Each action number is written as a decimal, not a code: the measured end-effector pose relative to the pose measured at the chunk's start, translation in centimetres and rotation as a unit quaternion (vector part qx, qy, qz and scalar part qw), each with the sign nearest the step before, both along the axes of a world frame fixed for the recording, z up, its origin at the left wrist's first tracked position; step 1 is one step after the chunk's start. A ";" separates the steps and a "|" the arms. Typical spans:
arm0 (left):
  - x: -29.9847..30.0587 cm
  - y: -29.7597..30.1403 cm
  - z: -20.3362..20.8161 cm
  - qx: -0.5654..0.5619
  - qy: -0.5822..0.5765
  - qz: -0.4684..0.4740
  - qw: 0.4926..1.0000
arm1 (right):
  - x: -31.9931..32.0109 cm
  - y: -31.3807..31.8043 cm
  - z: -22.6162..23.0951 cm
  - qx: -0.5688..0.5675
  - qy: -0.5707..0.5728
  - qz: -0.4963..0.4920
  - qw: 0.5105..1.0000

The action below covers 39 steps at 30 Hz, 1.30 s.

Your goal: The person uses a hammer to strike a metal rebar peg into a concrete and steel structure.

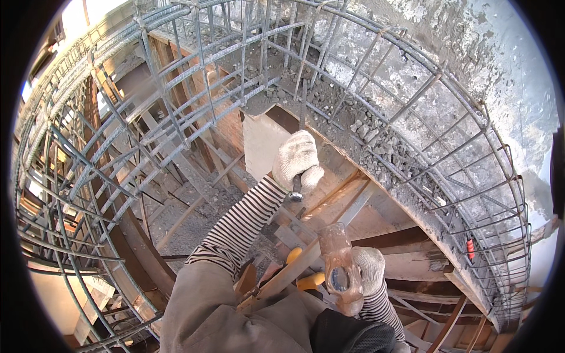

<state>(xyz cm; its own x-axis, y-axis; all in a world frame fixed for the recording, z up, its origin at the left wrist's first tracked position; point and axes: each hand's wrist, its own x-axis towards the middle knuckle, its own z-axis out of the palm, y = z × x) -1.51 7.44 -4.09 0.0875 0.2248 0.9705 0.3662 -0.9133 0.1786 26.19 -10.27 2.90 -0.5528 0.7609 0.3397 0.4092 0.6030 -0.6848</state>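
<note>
My left hand, in a white knitted glove, is closed round a steel chisel. Its shaft runs up from the fist toward the broken concrete edge, and its blunt end sticks out below the fist. Lower and to the right, my right hand, gloved too, is closed on a hammer. The hammer's rusty head is raised toward me and hides most of the handle and part of the fingers. Head and chisel are apart. Striped sleeves cover both forearms.
A curved rebar cage arches round the far side and left. Concrete rubble lies along the ledge beneath it. Wooden boards and beams drop away below my hands. A rough concrete wall stands far right. Yellow-tipped boots show below.
</note>
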 end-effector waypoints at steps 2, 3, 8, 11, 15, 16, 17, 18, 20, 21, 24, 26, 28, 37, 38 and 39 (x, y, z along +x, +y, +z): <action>0.2 0.1 1.5 0.002 0.001 0.001 1.000 | 0.4 1.2 -0.2 0.097 0.002 0.116 0.989; 0.5 0.2 1.9 -0.001 0.010 -0.005 1.000 | 0.0 1.7 -0.5 0.104 0.004 0.129 0.986; 1.3 0.9 0.4 0.006 0.048 0.013 0.999 | -2.5 2.7 0.8 0.069 -0.147 -0.033 0.986; 2.3 1.1 -0.5 -0.005 0.102 0.024 0.995 | -1.0 2.3 0.3 0.124 -0.077 0.038 0.989; 3.1 0.2 0.5 -0.024 0.105 0.052 0.993 | -0.6 3.5 -2.1 0.090 -0.054 0.028 0.994; 2.9 -0.2 1.1 -0.073 0.176 0.053 0.980 | -1.4 3.9 -1.1 0.020 -0.148 -0.076 0.986; 2.8 -0.9 1.3 -0.124 0.248 0.050 0.960 | -1.9 3.7 -1.1 -0.043 -0.166 -0.128 0.977; 2.8 -0.8 -1.2 -0.139 0.231 0.063 0.961 | -2.0 3.4 -1.2 -0.055 -0.143 -0.130 0.980; 2.9 1.0 -4.0 -0.045 0.227 0.115 0.966 | -0.6 2.4 -1.5 -0.032 -0.044 -0.095 0.994; 3.4 0.5 -2.4 -0.065 0.211 0.051 0.974 | 1.0 1.5 -1.3 0.014 -0.046 -0.066 0.997; 3.3 0.0 -1.7 -0.021 0.115 0.051 0.992 | 1.2 1.2 -2.7 0.074 -0.016 0.025 0.997; 3.6 0.5 -1.1 -0.021 0.117 0.064 0.991 | 0.5 2.7 -4.2 0.050 -0.073 -0.015 0.996; 3.5 -0.4 -2.2 -0.029 0.124 0.052 0.991 | 0.2 2.5 -5.2 0.012 -0.153 -0.058 0.986; 3.6 0.1 -1.2 -0.033 0.081 0.080 0.993 | 0.4 1.9 -6.1 -0.024 -0.196 -0.022 0.980; 3.6 -0.2 -1.1 -0.059 0.073 0.111 0.989 | 0.1 2.3 -6.3 -0.048 -0.255 -0.050 0.964; 4.1 -0.9 -1.1 -0.081 0.061 0.138 0.985 | 0.5 1.4 -7.4 -0.023 -0.167 -0.063 0.984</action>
<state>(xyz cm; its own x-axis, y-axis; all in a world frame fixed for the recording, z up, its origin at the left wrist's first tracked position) 2.61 6.58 -5.20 0.1147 0.4066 0.9064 0.6235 -0.7398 0.2529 26.72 -8.91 -4.48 -0.5281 0.8408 0.1189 0.6853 0.5047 -0.5251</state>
